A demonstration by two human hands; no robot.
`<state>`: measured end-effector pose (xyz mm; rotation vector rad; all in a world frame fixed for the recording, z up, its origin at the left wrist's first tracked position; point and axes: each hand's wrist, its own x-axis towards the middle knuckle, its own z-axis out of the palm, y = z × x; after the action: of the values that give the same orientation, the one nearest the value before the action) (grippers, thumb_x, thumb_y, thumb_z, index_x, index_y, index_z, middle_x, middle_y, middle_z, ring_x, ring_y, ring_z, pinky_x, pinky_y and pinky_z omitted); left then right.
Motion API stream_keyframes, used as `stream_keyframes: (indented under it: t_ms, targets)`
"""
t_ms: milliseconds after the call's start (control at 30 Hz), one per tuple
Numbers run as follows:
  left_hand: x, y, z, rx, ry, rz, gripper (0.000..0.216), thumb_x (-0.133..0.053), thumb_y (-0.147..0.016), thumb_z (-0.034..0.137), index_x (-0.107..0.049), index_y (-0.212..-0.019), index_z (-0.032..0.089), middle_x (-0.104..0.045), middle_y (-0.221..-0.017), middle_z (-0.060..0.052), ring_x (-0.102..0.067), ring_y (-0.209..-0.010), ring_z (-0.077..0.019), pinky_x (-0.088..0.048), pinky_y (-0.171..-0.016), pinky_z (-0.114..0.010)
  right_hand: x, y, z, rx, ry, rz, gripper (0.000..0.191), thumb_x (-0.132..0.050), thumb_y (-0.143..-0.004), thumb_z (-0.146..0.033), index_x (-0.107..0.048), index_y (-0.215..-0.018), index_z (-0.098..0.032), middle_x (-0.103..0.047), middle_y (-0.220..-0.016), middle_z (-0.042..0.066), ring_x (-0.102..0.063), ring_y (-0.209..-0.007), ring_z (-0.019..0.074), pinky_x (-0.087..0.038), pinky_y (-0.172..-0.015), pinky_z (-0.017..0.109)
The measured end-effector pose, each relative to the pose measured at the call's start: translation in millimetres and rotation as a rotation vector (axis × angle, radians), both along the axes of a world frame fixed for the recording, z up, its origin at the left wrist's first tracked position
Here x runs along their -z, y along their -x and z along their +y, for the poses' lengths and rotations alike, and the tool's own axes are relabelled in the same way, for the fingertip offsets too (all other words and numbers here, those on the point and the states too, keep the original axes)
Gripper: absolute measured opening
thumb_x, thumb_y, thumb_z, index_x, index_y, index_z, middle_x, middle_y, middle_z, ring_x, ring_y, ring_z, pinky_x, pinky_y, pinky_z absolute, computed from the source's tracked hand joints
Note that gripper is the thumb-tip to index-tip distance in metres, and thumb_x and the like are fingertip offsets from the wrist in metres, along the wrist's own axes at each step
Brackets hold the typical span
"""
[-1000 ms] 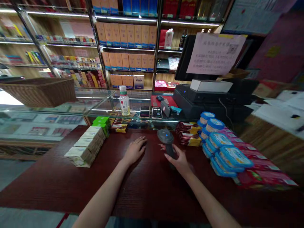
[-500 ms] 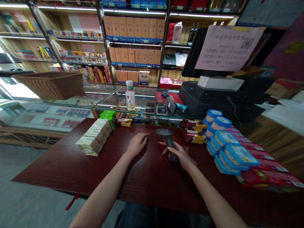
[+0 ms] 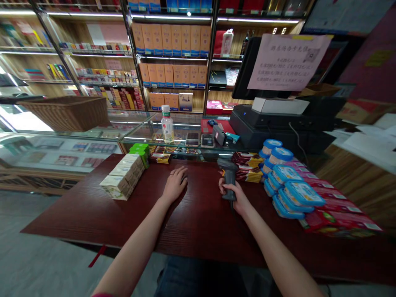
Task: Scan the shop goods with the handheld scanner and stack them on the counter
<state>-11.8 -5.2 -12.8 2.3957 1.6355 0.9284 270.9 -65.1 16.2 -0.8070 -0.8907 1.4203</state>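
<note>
My right hand (image 3: 239,199) is wrapped around the handle of a dark grey barcode scanner (image 3: 229,177), which it holds upright over the brown table (image 3: 198,222). The scanner's head is close to stacked dark red and yellow packets (image 3: 249,175). My left hand (image 3: 175,184) rests palm down on the wood, its fingers stretched forward and nothing in them. Left of it stands a row of small pale boxes (image 3: 122,177), with bright green boxes (image 3: 140,152) behind them. Blue-lidded tubs (image 3: 297,194) are piled right of my right hand.
Red and pink cartons (image 3: 340,220) line the table's right side. A glass counter (image 3: 185,119) beyond carries a drink bottle (image 3: 167,126). A monitor with a paper notice (image 3: 283,62) stands back right; a wicker basket (image 3: 66,113) sits back left.
My right hand has taken a fuller hold of the scanner's handle and turned it more upright, toward the dark red packets. My left hand has shifted slightly left and its fingers have straightened.
</note>
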Motion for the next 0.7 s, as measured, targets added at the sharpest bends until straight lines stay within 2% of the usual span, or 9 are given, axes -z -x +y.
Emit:
stream_keyframes:
  t_ms: [67,167,233,533,700]
  targets:
    - [0.3,-1.6,0.2,0.049,0.035,0.049,0.042,-0.058,-0.099,0.023,-0.066,-0.140,0.021,-0.056,-0.159,-0.010,-0.052,-0.144,-0.0311,-0.045,-0.122,-0.053,0.1,1.8,-0.7,-0.008,0.000,-0.001,0.036,-0.081,-0.067,-0.023,-0.071,-0.102,-0.020,-0.070,-0.086,0.001,-0.055,-0.063,0.0114,-0.043,-0.057,0.025]
    - [-0.8,-4.6,-0.3,0.101,0.028,0.077,0.049,-0.057,-0.098,0.022,-0.060,-0.147,0.020,-0.050,-0.164,-0.009,-0.050,-0.147,-0.0290,-0.043,-0.124,-0.050,0.2,4.3,-1.9,-0.015,-0.002,-0.005,0.034,-0.081,-0.068,-0.023,-0.070,-0.100,-0.020,-0.070,-0.086,0.002,-0.054,-0.062,0.0111,-0.043,-0.056,0.024]
    - [-2.1,-5.6,-0.8,0.119,0.063,0.094,0.051,-0.056,-0.099,0.022,-0.058,-0.150,0.019,-0.053,-0.162,-0.010,-0.050,-0.149,-0.0279,-0.040,-0.126,-0.048,0.2,4.7,-2.3,-0.014,-0.002,-0.010,0.032,-0.081,-0.068,-0.023,-0.069,-0.097,-0.020,-0.070,-0.085,0.002,-0.054,-0.062,0.0112,-0.043,-0.056,0.024]
    - [-3.8,-5.6,-3.1,0.113,0.121,0.122,0.050,-0.054,-0.101,0.025,-0.059,-0.150,0.017,-0.052,-0.161,-0.011,-0.047,-0.153,-0.0272,-0.038,-0.128,-0.047,-2.2,6.3,-3.1,-0.050,0.019,-0.049,0.038,-0.084,-0.074,-0.026,-0.068,-0.107,-0.021,-0.070,-0.089,0.002,-0.057,-0.059,0.0112,-0.043,-0.052,0.025]
    - [-6.2,-6.9,-4.0,0.115,0.130,0.142,0.051,-0.054,-0.100,0.025,-0.059,-0.150,0.018,-0.050,-0.162,-0.011,-0.045,-0.154,-0.0269,-0.038,-0.127,-0.046,-6.6,11.2,-6.0,-0.095,0.028,-0.082,0.034,-0.083,-0.074,-0.027,-0.066,-0.103,-0.021,-0.069,-0.091,0.003,-0.058,-0.055,0.0111,-0.043,-0.051,0.026]
